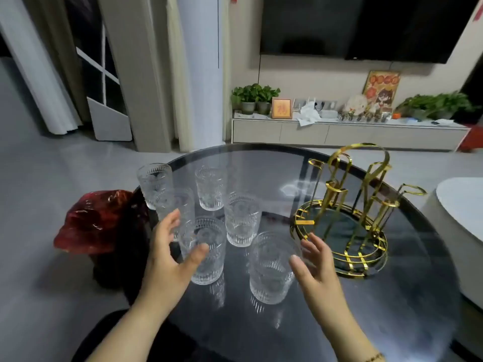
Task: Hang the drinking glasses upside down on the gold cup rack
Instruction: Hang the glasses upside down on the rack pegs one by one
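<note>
Several clear embossed drinking glasses stand upright on the round dark glass table (392,296). The nearest glass (270,270) stands front centre; my right hand (312,262) is open just right of it, fingers spread, not touching that I can tell. Another glass (206,250) stands to its left, and my left hand (173,253) is open beside it, thumb in front of its wall. More glasses stand behind: one in the middle (241,220), one further back (210,188), one far left (154,182). The gold cup rack (350,205) stands empty on the right.
A dark red shiny object (99,220) sits off the table's left edge. A white rounded piece of furniture (460,212) lies at the right. Beyond the table is grey floor, then a low TV cabinet (339,131) with plants.
</note>
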### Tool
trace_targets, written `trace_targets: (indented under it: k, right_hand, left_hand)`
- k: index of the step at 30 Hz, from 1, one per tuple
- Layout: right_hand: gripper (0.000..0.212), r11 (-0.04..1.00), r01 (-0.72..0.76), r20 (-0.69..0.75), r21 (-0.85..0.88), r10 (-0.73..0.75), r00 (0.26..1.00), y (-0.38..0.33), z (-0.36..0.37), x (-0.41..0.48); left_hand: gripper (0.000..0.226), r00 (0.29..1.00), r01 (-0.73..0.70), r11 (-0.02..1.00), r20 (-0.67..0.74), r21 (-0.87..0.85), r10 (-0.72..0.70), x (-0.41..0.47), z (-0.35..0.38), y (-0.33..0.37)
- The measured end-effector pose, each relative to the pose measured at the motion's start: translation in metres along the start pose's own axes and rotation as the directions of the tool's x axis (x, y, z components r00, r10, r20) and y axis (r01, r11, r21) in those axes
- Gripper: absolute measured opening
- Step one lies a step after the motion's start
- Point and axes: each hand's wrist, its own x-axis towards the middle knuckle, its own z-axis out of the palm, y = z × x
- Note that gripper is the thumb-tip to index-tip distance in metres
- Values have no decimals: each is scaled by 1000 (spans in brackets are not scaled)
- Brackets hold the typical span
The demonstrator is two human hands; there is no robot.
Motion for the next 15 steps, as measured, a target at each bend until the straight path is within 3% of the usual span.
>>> trace_targets:
  k: [2,6,10,15]
  right_hand:
    - [73,998,-51,113,-36,55,992,4,2,-13]
    - [108,981,-55,212,-188,96,973,19,11,-25]
    - [111,939,-18,129,-342,66,989,23,20,-17]
    - [100,923,-13,57,-384,37,998,27,28,-8]
  left_hand:
    - [106,998,61,998,5,-23,-61,-10,5,-4]
    - [119,993,115,993,20,2,-115,-21,18,-19]
    - [115,986,165,986,5,12,-166,-18,25,-30]
    - [111,985,170,985,15,0,-170,-7,30,-35]
